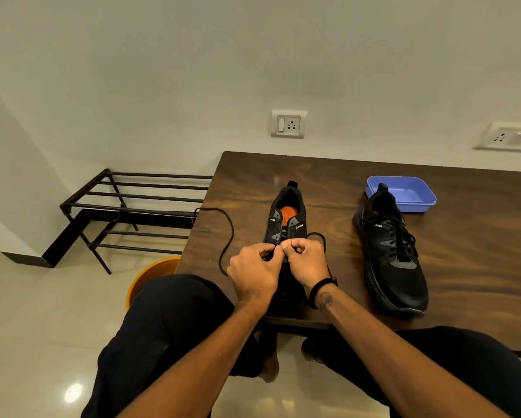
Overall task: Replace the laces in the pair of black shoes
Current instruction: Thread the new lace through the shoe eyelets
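A black shoe with an orange insole stands on the wooden table, heel away from me. Both hands work at its eyelet area. My left hand and my right hand each pinch the black lace over the tongue, fingertips nearly touching. One lace end loops out to the left over the table edge; a shorter loop arcs right of my right hand. The shoe's toe is hidden under my hands. A second black shoe, fully laced, lies to the right.
A blue plastic tray sits behind the laced shoe. Left of the table stands a black metal shoe rack on the tiled floor, with an orange tub beside my knee. Wall sockets are on the back wall.
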Available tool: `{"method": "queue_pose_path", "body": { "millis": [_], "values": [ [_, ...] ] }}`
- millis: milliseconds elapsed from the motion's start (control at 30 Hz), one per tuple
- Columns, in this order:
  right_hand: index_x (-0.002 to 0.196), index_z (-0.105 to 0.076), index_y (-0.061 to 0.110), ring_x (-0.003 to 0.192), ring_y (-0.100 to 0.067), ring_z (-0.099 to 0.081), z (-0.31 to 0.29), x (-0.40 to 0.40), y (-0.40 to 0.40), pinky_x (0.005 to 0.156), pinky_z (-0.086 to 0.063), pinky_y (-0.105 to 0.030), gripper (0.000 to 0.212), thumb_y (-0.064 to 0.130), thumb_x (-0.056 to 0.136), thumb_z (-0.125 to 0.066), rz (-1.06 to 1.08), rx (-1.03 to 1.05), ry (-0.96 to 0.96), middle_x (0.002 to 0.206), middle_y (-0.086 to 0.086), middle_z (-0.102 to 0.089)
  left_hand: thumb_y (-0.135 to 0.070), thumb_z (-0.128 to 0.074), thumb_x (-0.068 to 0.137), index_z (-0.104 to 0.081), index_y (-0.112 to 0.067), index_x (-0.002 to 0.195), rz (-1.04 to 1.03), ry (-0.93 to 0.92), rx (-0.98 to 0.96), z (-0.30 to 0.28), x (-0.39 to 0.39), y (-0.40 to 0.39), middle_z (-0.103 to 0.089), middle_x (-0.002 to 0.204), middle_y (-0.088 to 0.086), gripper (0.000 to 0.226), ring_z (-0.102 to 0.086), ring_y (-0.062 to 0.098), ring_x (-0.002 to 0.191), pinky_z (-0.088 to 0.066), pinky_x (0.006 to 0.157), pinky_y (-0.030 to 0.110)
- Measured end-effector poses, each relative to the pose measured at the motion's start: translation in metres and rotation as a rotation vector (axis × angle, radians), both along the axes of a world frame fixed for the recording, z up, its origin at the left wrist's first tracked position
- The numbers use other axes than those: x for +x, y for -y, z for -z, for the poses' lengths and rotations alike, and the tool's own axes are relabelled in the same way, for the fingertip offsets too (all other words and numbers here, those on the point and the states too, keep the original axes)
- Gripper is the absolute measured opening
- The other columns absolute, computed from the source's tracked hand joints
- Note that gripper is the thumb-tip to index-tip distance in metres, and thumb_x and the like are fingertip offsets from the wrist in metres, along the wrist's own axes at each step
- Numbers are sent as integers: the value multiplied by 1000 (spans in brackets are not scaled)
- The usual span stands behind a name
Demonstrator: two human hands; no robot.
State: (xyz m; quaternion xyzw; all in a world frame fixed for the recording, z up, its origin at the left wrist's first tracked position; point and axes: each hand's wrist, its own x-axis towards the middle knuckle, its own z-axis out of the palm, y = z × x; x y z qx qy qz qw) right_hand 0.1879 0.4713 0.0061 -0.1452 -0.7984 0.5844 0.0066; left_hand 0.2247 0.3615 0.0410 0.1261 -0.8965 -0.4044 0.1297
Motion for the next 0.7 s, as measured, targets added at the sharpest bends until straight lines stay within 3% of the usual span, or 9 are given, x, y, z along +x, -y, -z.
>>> {"method": "queue_pose_path", "body": {
  "millis": [67,167,267,333,467,600,700],
  "values": [
    [80,-81,24,93,-14,-75,-8,2,-2,91,-60,-38,14,19,91,-75,3,-37,-5,85,5,-79,-51,-65,93,-80,-36,104,-6,26,6,2,-1,0,-78,93,-13,24,-71,12,95,-55,87,35],
    [84,-80,20,97,-17,-74,-12,0,-5,90,-59,-32,12,16,94,-74,12,-102,32,89,1,-78,-46,-61,99,-79,-35,106,-22,45,-21,4,-3,2,-77,98,-11,22,-69,18,101,-51,89,37],
    [65,-74,30,90,-18,-70,-7,-5,-5,95,-56,-45,31,29,95,-71,-17,55,36,77,4,-74,-41,-61,100,-77,-35,104,3,30,-39,8,-5,5,-75,95,-12,17,-69,15,97,-45,83,33],
    [54,-67,37,83,-24,-58,-3,-8,-1,91,-51,-51,43,38,96,-66,-25,212,19,65,3,-60,-40,-63,99,-77,-36,103,22,34,-34,8,-6,7,-74,94,-14,15,-69,12,96,-48,83,33],
    [54,-63,46,88,-25,-49,-1,-7,2,79,-42,-48,40,46,94,-63,5,228,1,81,-4,-52,-39,-67,97,-77,-37,102,57,67,-35,4,-12,12,-74,95,-16,11,-68,8,97,-48,86,32],
    [53,-64,36,84,-25,-50,1,-8,-3,77,-38,-46,44,44,96,-61,-14,207,18,62,6,-51,-44,-63,99,-75,-34,102,138,66,-152,-2,-20,15,-74,95,-13,15,-68,9,94,-48,82,31],
    [54,-60,19,64,-13,-51,-3,-9,-13,76,-37,-37,50,38,100,-60,-89,226,-2,49,10,-48,-44,-61,99,-71,-30,96,205,55,-299,-9,-25,14,-72,93,-9,18,-69,18,91,-53,79,36]
  ]
}}
